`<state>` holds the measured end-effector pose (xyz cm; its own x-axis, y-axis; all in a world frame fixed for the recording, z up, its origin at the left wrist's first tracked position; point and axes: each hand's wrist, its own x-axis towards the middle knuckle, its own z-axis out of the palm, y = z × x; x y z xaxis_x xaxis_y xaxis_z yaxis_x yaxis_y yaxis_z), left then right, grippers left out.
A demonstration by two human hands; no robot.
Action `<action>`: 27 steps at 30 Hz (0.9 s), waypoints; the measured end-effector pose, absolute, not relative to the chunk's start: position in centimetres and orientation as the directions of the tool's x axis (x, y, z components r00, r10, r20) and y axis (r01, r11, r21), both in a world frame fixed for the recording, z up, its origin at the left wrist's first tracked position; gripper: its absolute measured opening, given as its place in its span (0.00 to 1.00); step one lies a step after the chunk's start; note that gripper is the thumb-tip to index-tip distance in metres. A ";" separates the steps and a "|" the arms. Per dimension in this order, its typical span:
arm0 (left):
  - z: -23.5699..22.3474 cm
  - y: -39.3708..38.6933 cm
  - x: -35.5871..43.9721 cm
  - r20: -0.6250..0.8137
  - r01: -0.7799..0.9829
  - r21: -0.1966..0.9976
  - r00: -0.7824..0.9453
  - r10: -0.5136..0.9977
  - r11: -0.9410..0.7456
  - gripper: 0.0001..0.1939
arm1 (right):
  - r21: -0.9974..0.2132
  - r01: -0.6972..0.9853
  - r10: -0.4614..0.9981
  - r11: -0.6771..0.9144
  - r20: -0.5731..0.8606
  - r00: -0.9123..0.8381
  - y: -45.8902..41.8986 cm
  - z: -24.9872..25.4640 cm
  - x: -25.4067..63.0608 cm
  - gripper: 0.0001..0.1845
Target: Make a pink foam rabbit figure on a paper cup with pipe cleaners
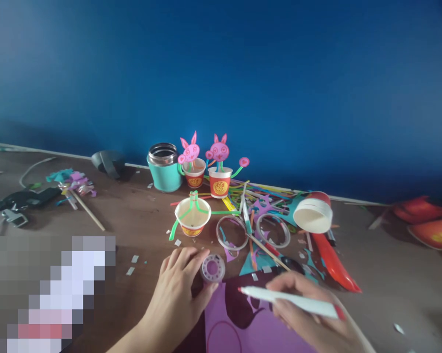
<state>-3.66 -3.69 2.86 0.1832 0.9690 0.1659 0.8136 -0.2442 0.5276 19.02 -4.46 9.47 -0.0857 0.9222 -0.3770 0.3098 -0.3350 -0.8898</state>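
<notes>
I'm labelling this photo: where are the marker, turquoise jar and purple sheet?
Marker [294, 301]: head view, on its white barrel.
Turquoise jar [165, 177]: head view, outer wall.
Purple sheet [267, 333]: head view, uncut area.

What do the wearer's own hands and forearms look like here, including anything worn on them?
The left hand and right hand are both bare, with no gloves or rings visible. The left forearm shows no sleeve or watch. A pale edge beside the right wrist might be a sleeve; I cannot tell.
</notes>
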 end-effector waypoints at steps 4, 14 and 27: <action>2.9 -3.8 -3.7 0.166 0.793 0.554 0.194 0.967 -0.254 0.20 | -0.876 0.471 0.941 -0.100 -0.238 -0.242 -2.4 9.8 16.4 0.13; 3.0 -3.7 -3.8 0.132 0.797 0.563 0.174 0.976 -0.218 0.21 | -0.755 0.596 0.910 0.274 0.002 -0.415 -1.4 7.8 14.4 0.03; 3.4 -3.7 -3.8 0.095 0.780 0.592 0.184 0.978 -0.204 0.21 | -0.539 0.607 0.770 0.584 0.130 -0.625 -1.6 7.5 13.7 0.09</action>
<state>-3.80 -3.72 3.38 0.1838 0.9783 0.0953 0.7799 -0.2042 0.5916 13.69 -1.56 7.51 -0.6246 0.7700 0.1300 0.6072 0.5836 -0.5392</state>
